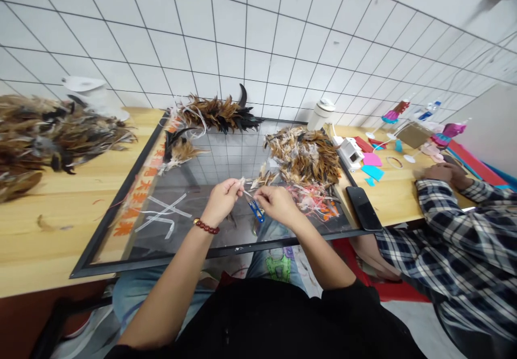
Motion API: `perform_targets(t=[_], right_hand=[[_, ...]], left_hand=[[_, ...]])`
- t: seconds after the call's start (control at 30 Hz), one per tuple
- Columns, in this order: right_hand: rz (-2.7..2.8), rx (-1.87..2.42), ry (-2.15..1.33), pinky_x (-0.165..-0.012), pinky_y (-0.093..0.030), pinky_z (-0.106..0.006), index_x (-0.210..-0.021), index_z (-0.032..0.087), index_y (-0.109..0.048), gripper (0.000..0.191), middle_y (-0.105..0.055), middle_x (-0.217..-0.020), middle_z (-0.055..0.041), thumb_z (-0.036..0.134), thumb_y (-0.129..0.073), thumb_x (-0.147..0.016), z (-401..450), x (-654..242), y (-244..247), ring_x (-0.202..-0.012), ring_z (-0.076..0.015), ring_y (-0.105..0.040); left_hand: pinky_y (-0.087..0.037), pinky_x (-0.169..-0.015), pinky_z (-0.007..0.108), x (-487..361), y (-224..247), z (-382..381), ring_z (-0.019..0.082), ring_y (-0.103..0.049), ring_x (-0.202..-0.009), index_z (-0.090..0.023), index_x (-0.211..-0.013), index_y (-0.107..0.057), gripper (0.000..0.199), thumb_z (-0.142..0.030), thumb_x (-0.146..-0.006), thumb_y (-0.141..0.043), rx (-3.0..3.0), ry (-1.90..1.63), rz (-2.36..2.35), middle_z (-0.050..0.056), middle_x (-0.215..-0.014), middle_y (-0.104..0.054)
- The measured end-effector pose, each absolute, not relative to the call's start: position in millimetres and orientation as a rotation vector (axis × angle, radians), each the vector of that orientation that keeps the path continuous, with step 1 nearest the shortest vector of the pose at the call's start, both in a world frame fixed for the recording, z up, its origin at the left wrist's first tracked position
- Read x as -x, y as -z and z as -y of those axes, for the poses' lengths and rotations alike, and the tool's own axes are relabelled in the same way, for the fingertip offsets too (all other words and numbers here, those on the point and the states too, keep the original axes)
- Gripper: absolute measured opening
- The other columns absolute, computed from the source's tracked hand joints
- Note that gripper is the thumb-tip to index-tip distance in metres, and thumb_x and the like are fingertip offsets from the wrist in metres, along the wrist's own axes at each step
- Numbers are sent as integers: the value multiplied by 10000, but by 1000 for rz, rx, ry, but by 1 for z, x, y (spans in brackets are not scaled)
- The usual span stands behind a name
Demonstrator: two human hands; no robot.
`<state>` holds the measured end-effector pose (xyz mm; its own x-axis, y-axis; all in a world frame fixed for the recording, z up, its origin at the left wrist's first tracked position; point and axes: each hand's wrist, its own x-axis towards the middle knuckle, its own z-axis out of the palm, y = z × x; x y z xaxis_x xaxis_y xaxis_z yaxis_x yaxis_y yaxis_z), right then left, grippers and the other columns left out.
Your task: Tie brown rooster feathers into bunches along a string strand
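Note:
My left hand [223, 199], a beaded bracelet at its wrist, is closed on the pale base of a small feather bundle [243, 182]. Close on its right, my right hand [278, 203] has thumb and fingers pinched together near a thin pale strand; what exactly they hold is too small to make out. Beneath the hands a small blue-handled tool [256, 211] lies over the dark glass panel [218, 165]. A big pile of brown feathers [309, 154] sits behind and right of my right hand, with pink and white trimmings [313, 202] in front of it.
Feather garland [218, 112] lies at the panel's back edge, more feathers [52, 135] at far left. White strips [163, 216] lie left of my left hand. A phone [363, 208], white bottle [322, 113] and power strip [350, 153] stand rightward. A person in a checked shirt [464, 213] sits right.

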<state>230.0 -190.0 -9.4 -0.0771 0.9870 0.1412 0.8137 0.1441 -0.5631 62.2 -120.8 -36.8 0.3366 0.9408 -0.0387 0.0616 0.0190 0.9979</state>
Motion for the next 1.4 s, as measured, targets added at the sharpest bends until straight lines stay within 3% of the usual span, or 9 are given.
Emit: perform_targets(t=[0.17, 0.3, 0.4, 0.63, 0.8, 0.9, 1.1, 1.23, 1.4], right_hand=[[1982, 2039, -441, -672, -414, -266, -833, 196, -695, 195, -707, -796, -53, 235, -505, -857, 227, -261, 27, -744, -186, -630], [2174, 1904, -596, -755, -447, -277, -833, 190, -725, 141, -707, -858, -63, 187, -587, -801, 233, -301, 23, -822, -188, -634], [2079, 1812, -486, -807, -452, -274, -919, 198, -724, 175, -706, -957, -58, 193, -595, -802, 208, -318, 10, -892, -175, -631], [1855, 2088, -480, -807, -434, -221, -872, 189, -735, 182, -732, -883, -41, 169, -575, -789, 97, -303, 9, -872, -157, -650], [1674, 2230, -604, -642, -467, -243, -788, 121, -719, 385, -690, -650, -77, 416, -489, -878, 54, -298, 36, -576, -143, -618], [1639, 2231, -627, -607, -464, -250, -708, 139, -705, 487, -652, -577, -60, 588, -538, -795, 51, -296, 49, -542, -150, -597], [1547, 2079, -488, -681, -440, -237, -688, 167, -699, 133, -660, -642, -28, 300, -685, -695, 54, -291, 55, -693, -162, -623], [1584, 1903, -587, -610, -431, -209, -746, 155, -679, 185, -644, -653, -2, 315, -590, -775, 63, -287, 40, -587, -106, -567], [1632, 1355, -787, -588, -412, -210, -756, 152, -663, 254, -613, -655, 11, 403, -628, -747, 81, -261, 14, -581, -95, -515]], left_hand=[[-258, -396, 146, -56, 36, 107, 44, -373, -435, -130, -655, -571, 211, -299, -768, -626, -1131, -930, -978, -12, -558, -496], [-261, -367, 128, -56, 36, 80, 34, -367, -424, -128, -668, -530, 190, -241, -760, -652, -805, -938, -827, -17, -576, -480], [-282, -364, 117, -60, 41, 64, 31, -368, -429, -129, -692, -509, 152, -170, -781, -624, -631, -862, -704, -21, -599, -465], [-323, -388, 119, -59, 52, 65, 31, -376, -461, -126, -732, -529, 135, -193, -805, -620, -587, -917, -390, -14, -650, -445], [-310, -385, 121, -52, 60, 69, 29, -368, -460, -124, -729, -532, 183, -229, -767, -677, -594, -934, -387, -15, -653, -447], [-301, -384, 118, -53, 64, 67, 27, -365, -456, -127, -732, -528, 200, -236, -753, -694, -580, -938, -416, -18, -650, -448], [-296, -383, 122, -57, 68, 63, 26, -371, -450, -133, -736, -521, 210, -245, -746, -699, -597, -925, -460, -20, -647, -466], [-323, -403, 137, -63, 66, 70, 39, -420, -462, -132, -712, -535, 244, -296, -725, -715, -654, -979, -553, -17, -623, -506], [-489, -679, 230, -79, 65, 82, 125, -619, -732, -131, -671, -577, 308, -408, -713, -706, -787, -1227, -730, 61, -769, -665]])
